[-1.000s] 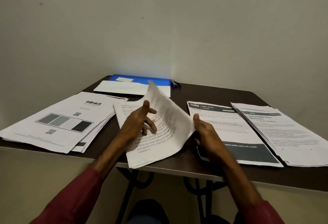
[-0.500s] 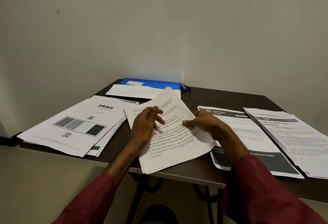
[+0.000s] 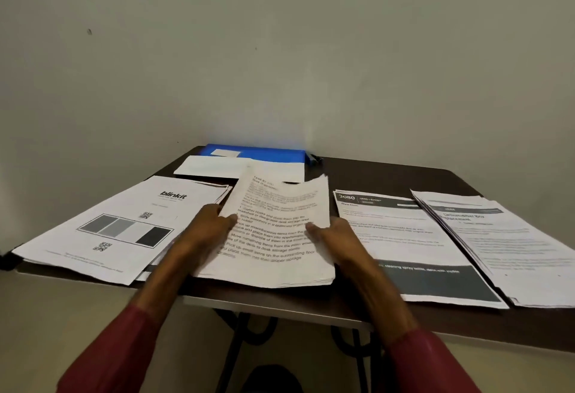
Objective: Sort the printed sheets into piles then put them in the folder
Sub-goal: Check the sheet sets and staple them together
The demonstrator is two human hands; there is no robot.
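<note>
Shifted outward, my left hand (image 3: 211,226) now pinches the middle pile (image 3: 273,243) at its left edge; my right hand (image 3: 337,238) pinches its right.

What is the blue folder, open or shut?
Shut, it seems: the blue folder lies flat, its labelled cover facing up.

The top sheet of the left pile (image 3: 124,206) reads "blinkit" above two QR codes. The middle pile (image 3: 273,237) shows lines like "Pick up small items on the surrounding floor". The dark-headed sheet (image 3: 398,230) carries "3080" and, on its bottom band, "cleaning spray bottle, desk with visible". The heading on the right pile (image 3: 504,243) is too blurred to read.
</note>
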